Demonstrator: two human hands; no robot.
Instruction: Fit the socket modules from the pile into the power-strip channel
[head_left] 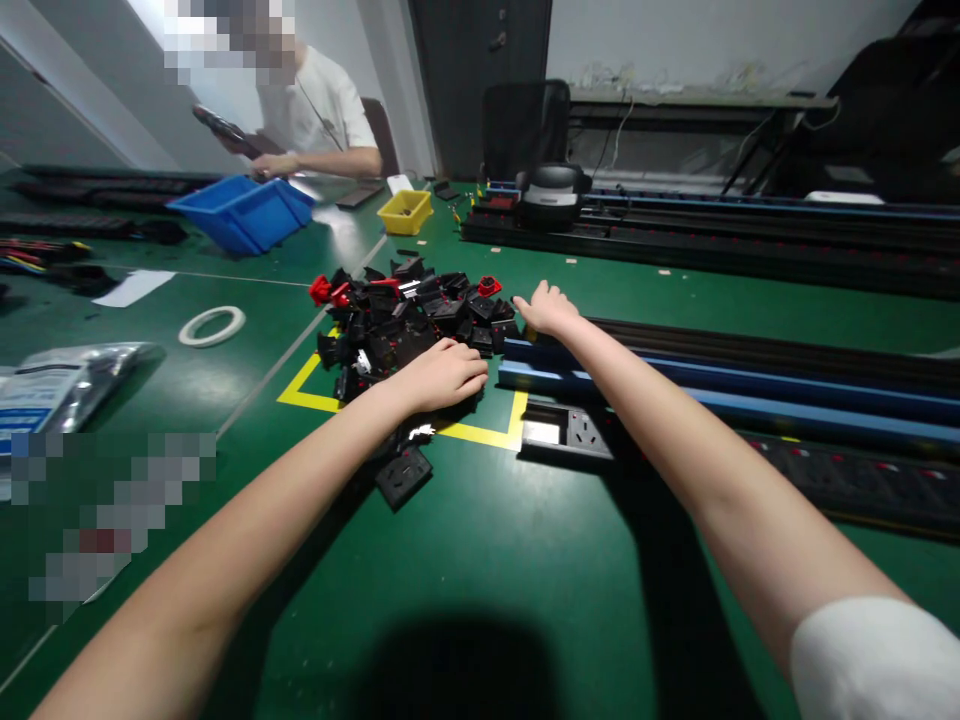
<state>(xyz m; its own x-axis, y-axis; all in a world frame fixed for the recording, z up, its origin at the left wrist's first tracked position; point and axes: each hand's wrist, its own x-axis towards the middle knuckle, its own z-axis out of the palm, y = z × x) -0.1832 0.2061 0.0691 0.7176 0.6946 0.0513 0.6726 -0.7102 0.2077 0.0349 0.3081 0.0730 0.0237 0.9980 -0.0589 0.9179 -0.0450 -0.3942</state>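
A heap of black plastic socket modules (pixel 397 330) lies mixed with a few red pieces inside a yellow tape outline (pixel 480 436) on the green table. My left hand (pixel 446 375) rests over the near right side of the heap, fingers loosely spread and palm down; what lies beneath it is hidden. To the right of the heap, my right hand (pixel 551 308) is open above the ends of blue-edged rails (pixel 544 375), its thumb pointing towards the heap. One loose socket module (pixel 405 478) lies in front. Beneath my right forearm runs a black power strip (pixel 589 430) with a socket.
Beyond the heap are a blue bin (pixel 251 215) and a yellow bin (pixel 406 212). A tape roll (pixel 212 326) and a plastic bag (pixel 67 385) lie left. Long black strips (pixel 712 245) cross the far right. Another person (pixel 315 110) works across the table, holding a dark object.
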